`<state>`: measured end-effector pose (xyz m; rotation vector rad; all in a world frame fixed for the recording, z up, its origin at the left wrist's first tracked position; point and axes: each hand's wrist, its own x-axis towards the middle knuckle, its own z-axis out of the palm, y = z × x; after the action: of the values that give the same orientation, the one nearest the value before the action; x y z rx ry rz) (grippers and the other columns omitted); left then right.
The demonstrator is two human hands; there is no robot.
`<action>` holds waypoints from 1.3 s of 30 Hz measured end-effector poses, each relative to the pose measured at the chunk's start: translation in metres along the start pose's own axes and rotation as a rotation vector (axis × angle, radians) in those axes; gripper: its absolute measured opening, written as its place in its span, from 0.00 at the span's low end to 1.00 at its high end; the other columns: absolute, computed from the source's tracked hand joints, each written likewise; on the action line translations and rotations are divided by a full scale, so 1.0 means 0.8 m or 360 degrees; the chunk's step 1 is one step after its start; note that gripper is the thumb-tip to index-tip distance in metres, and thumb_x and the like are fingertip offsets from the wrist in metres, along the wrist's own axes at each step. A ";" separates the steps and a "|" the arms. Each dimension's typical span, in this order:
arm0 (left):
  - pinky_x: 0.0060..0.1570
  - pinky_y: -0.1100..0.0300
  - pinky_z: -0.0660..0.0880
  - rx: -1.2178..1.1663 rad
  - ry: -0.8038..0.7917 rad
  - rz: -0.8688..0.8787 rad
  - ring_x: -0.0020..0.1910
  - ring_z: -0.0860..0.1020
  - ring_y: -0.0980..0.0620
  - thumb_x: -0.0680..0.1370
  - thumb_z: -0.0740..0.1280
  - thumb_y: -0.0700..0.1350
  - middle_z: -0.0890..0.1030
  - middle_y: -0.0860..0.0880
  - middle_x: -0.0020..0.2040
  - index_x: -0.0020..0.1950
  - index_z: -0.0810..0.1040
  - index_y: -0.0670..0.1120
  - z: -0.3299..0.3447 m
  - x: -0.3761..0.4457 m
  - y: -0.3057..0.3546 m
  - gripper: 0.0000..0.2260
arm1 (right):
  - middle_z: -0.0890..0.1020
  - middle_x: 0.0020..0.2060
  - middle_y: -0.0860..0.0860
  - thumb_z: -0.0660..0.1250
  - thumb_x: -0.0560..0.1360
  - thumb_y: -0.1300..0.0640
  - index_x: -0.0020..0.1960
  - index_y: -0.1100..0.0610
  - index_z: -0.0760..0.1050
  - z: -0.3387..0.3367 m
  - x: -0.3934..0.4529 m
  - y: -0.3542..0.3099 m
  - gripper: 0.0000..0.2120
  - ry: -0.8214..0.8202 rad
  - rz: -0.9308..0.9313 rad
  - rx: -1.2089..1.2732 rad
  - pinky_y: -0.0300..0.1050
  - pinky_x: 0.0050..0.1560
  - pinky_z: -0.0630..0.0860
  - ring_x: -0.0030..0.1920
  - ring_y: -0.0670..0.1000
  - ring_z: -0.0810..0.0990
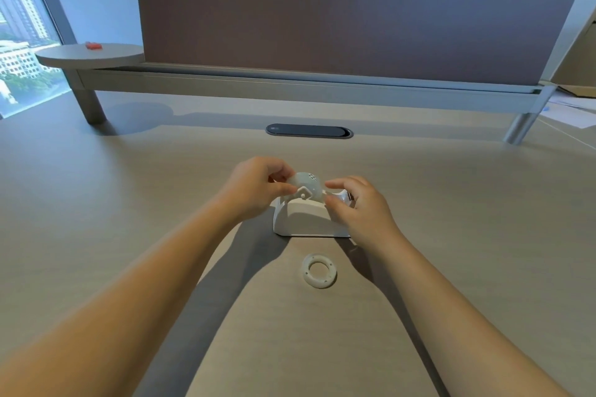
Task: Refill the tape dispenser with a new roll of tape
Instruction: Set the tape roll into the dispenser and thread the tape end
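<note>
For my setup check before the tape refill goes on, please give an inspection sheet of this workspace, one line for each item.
Surface: beige desk, flat.
Job's things: white tape dispenser upright; tape roll at its top; white ring lies flat nearer the person, apart.
Clutter: small red object on round shelf; papers far right.
Grippers: left hand pinches the roll; right hand at the dispenser's cutter end.
Cables: nothing seen; closed cable port.
Surroundings: divider panel, window.

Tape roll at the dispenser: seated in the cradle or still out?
Not seated. The tape roll sits above the dispenser, pinched by the left hand; the right hand is at the cutter end.
</note>
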<state>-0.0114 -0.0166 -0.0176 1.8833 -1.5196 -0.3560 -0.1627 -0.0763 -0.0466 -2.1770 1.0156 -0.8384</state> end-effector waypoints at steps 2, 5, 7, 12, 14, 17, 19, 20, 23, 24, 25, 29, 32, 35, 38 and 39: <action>0.49 0.58 0.71 0.0043 -0.0029 -0.0002 0.45 0.73 0.51 0.71 0.66 0.43 0.76 0.50 0.44 0.51 0.78 0.43 0.001 0.000 0.000 0.10 | 0.76 0.57 0.56 0.62 0.74 0.57 0.57 0.57 0.74 0.002 0.001 -0.001 0.12 -0.0021 -0.0008 -0.0025 0.47 0.56 0.67 0.59 0.55 0.70; 0.47 0.59 0.70 0.0150 -0.0088 0.0022 0.45 0.72 0.52 0.72 0.65 0.44 0.75 0.50 0.44 0.52 0.78 0.42 0.002 0.000 0.000 0.11 | 0.76 0.57 0.56 0.61 0.74 0.56 0.57 0.56 0.74 0.005 0.002 0.001 0.12 -0.0051 -0.0006 -0.0082 0.45 0.55 0.64 0.60 0.55 0.68; 0.48 0.59 0.69 0.0136 -0.0104 0.0022 0.45 0.72 0.52 0.73 0.64 0.44 0.75 0.50 0.45 0.53 0.78 0.42 0.000 0.002 -0.002 0.11 | 0.75 0.57 0.56 0.61 0.75 0.56 0.57 0.56 0.74 0.005 0.003 0.002 0.12 -0.0064 0.0007 -0.0092 0.45 0.55 0.64 0.59 0.54 0.68; 0.48 0.58 0.71 -0.0234 -0.0019 -0.0105 0.47 0.74 0.50 0.73 0.63 0.44 0.76 0.48 0.46 0.49 0.75 0.44 0.001 0.005 -0.009 0.07 | 0.75 0.56 0.54 0.62 0.74 0.55 0.55 0.56 0.75 0.005 0.004 -0.002 0.11 -0.0082 0.0079 0.0047 0.47 0.56 0.66 0.59 0.54 0.69; 0.49 0.58 0.72 -0.0385 -0.0057 -0.0190 0.48 0.74 0.50 0.72 0.64 0.45 0.76 0.48 0.46 0.50 0.74 0.45 0.004 0.006 -0.012 0.08 | 0.72 0.52 0.52 0.62 0.74 0.55 0.55 0.55 0.75 0.006 0.003 -0.002 0.11 -0.0091 0.0110 0.0112 0.48 0.57 0.67 0.59 0.54 0.69; 0.56 0.53 0.71 -0.0560 -0.0266 -0.0279 0.52 0.74 0.48 0.74 0.62 0.46 0.76 0.48 0.49 0.53 0.74 0.46 0.009 0.007 -0.015 0.10 | 0.70 0.50 0.50 0.62 0.74 0.56 0.54 0.55 0.76 0.006 0.002 0.000 0.10 -0.0108 0.0126 0.0162 0.48 0.57 0.67 0.58 0.54 0.68; 0.55 0.54 0.72 -0.0708 -0.0340 -0.0327 0.50 0.75 0.49 0.74 0.61 0.45 0.77 0.49 0.47 0.51 0.74 0.47 0.012 0.006 -0.017 0.08 | 0.70 0.50 0.50 0.63 0.74 0.56 0.54 0.55 0.76 0.006 0.001 0.001 0.10 -0.0125 0.0128 0.0167 0.48 0.57 0.67 0.58 0.54 0.68; 0.52 0.55 0.73 -0.0795 -0.0355 -0.0362 0.48 0.75 0.50 0.75 0.60 0.45 0.77 0.50 0.46 0.52 0.74 0.46 0.013 0.007 -0.019 0.08 | 0.70 0.50 0.50 0.63 0.74 0.57 0.55 0.55 0.76 0.006 0.002 0.001 0.10 -0.0125 0.0128 0.0157 0.48 0.58 0.67 0.58 0.54 0.68; 0.46 0.56 0.73 -0.0986 -0.0379 -0.0430 0.45 0.75 0.49 0.74 0.61 0.44 0.78 0.48 0.44 0.51 0.75 0.46 0.018 0.007 -0.024 0.07 | 0.70 0.49 0.49 0.63 0.74 0.57 0.54 0.55 0.76 0.009 0.004 0.001 0.10 -0.0092 0.0135 0.0126 0.51 0.59 0.69 0.58 0.55 0.68; 0.46 0.55 0.73 -0.1012 -0.0376 -0.0438 0.45 0.75 0.47 0.74 0.61 0.44 0.78 0.48 0.44 0.48 0.75 0.48 0.020 0.007 -0.025 0.05 | 0.70 0.48 0.49 0.63 0.74 0.57 0.54 0.55 0.76 0.009 0.004 0.001 0.10 -0.0082 0.0131 0.0124 0.51 0.59 0.69 0.58 0.55 0.68; 0.45 0.54 0.73 -0.1022 -0.0373 -0.0439 0.46 0.75 0.46 0.74 0.61 0.44 0.78 0.47 0.44 0.46 0.75 0.49 0.020 0.007 -0.025 0.04 | 0.70 0.48 0.49 0.63 0.74 0.57 0.53 0.55 0.76 0.010 0.004 0.001 0.10 -0.0077 0.0127 0.0123 0.51 0.58 0.69 0.57 0.55 0.69; 0.44 0.55 0.73 -0.1008 -0.0421 -0.0413 0.44 0.75 0.48 0.74 0.62 0.45 0.77 0.48 0.44 0.45 0.74 0.50 0.019 0.009 -0.027 0.03 | 0.71 0.49 0.49 0.63 0.74 0.55 0.53 0.55 0.76 0.009 0.004 0.001 0.10 -0.0093 0.0169 0.0167 0.52 0.60 0.69 0.58 0.55 0.68; 0.48 0.56 0.72 -0.0980 -0.0412 -0.0415 0.46 0.74 0.48 0.74 0.62 0.44 0.77 0.48 0.44 0.45 0.74 0.50 0.018 0.009 -0.025 0.02 | 0.76 0.54 0.53 0.61 0.75 0.53 0.55 0.54 0.76 0.006 0.008 -0.007 0.12 -0.0064 0.0254 0.0406 0.51 0.62 0.68 0.60 0.54 0.70; 0.55 0.53 0.71 -0.0960 -0.0370 -0.0399 0.49 0.74 0.48 0.73 0.63 0.45 0.77 0.49 0.45 0.45 0.75 0.50 0.018 0.007 -0.024 0.03 | 0.81 0.52 0.54 0.62 0.74 0.49 0.51 0.51 0.79 0.008 0.014 -0.016 0.11 -0.0072 0.0332 0.0404 0.58 0.61 0.71 0.58 0.57 0.73; 0.59 0.50 0.70 -0.0939 -0.0282 -0.0391 0.52 0.74 0.47 0.74 0.62 0.45 0.77 0.49 0.46 0.47 0.75 0.49 0.021 0.004 -0.022 0.04 | 0.83 0.48 0.53 0.64 0.70 0.44 0.41 0.46 0.80 0.014 0.016 -0.019 0.09 -0.0043 0.0405 0.0268 0.63 0.56 0.74 0.54 0.59 0.75; 0.59 0.49 0.70 -0.0929 -0.0251 -0.0392 0.54 0.74 0.46 0.74 0.62 0.45 0.77 0.47 0.48 0.49 0.75 0.48 0.023 0.002 -0.021 0.06 | 0.83 0.48 0.53 0.65 0.70 0.45 0.39 0.45 0.80 0.015 0.016 -0.021 0.07 -0.0012 0.0432 0.0271 0.63 0.55 0.74 0.53 0.60 0.76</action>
<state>-0.0092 -0.0231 -0.0416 1.5890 -1.1105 -0.9668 -0.1400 -0.0748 -0.0379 -1.8485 1.1601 -0.7588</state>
